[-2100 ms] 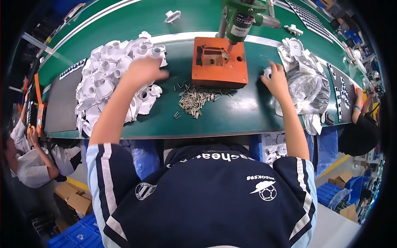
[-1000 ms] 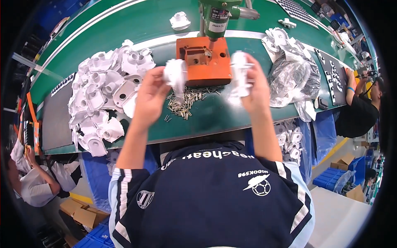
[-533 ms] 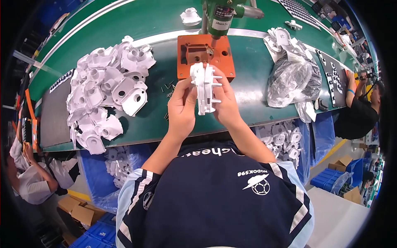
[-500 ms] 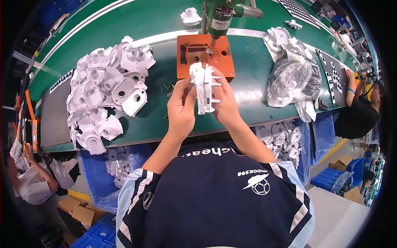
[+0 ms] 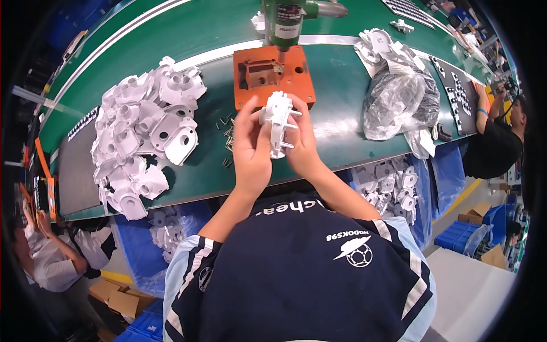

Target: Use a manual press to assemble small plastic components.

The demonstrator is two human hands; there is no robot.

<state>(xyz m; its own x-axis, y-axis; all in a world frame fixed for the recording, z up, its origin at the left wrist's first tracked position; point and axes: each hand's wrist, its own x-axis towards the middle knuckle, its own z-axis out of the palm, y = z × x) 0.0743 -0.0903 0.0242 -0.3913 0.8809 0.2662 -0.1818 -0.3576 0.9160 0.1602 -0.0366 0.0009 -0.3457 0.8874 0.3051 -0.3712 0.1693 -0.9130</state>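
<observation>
I see both hands raised over the green table [image 5: 171, 34], just in front of the orange block [image 5: 273, 74]. My left hand [image 5: 250, 151] and right hand [image 5: 302, 145] have their fingers curled closed around 1 white plastic part [image 5: 277, 119], held between them. A pile of white parts [image 5: 145, 134] lies to the left.

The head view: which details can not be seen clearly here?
- White plastic part: its near faces are hidden by the left hand and right hand; one piece or two, cannot tell.
- Small metal pins: too small to count, partly behind the left hand.
- Green press tool: top cut off by the picture edge.
- Clear plastic bag: contents blurred by glare.
</observation>
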